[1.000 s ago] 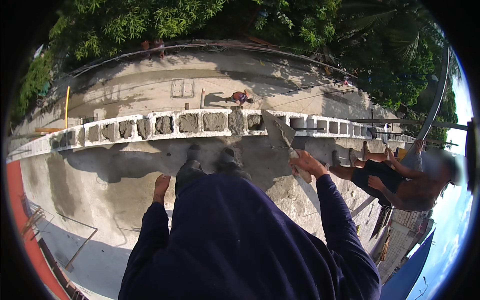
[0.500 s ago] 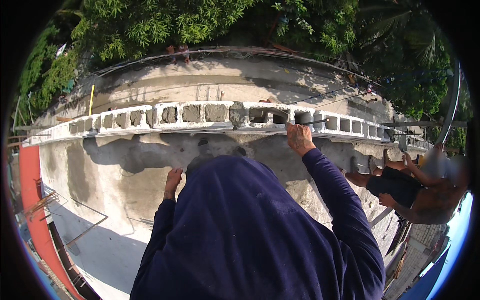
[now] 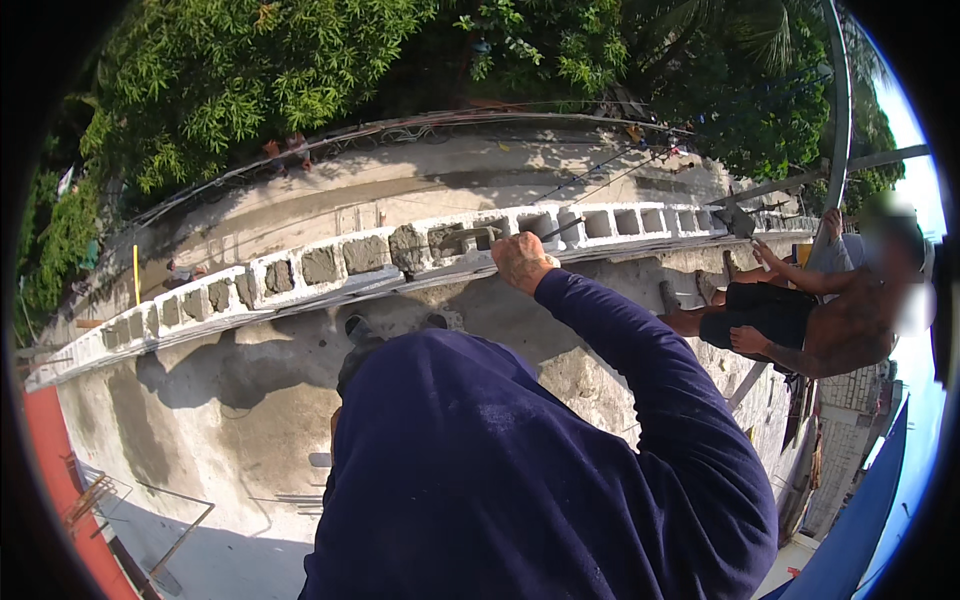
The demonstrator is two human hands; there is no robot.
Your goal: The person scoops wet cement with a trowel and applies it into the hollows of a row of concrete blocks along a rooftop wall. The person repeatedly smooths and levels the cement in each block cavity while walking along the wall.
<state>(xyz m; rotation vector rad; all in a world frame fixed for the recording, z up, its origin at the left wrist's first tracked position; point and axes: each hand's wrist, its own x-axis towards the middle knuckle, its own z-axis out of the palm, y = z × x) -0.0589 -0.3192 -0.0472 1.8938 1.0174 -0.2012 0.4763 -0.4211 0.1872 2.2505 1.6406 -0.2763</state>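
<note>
My right hand (image 3: 522, 264) is closed on a trowel (image 3: 466, 241), largely hidden by my fingers and the block cores, at the top of a row of white hollow blocks (image 3: 365, 274). Grey mortar (image 3: 318, 265) fills several cores left of the hand, while cores to its right look hollow. A dark rod (image 3: 563, 227) slants over the cores just right of my hand. My left hand is almost wholly hidden behind my dark blue clothing; its fingers cannot be made out.
At right a co-worker (image 3: 840, 320) holds a trowel (image 3: 738, 220) near the wall, with another person partly behind, beside a metal pole (image 3: 838, 120). A street (image 3: 430, 178) with wires and trees lies beyond the wall. A red ledge (image 3: 55, 450) and rods are at left.
My right hand has moved up and left onto the block tops, taking the trowel blade down among the cores. My left hand has slipped out of sight. The view has shifted.
</note>
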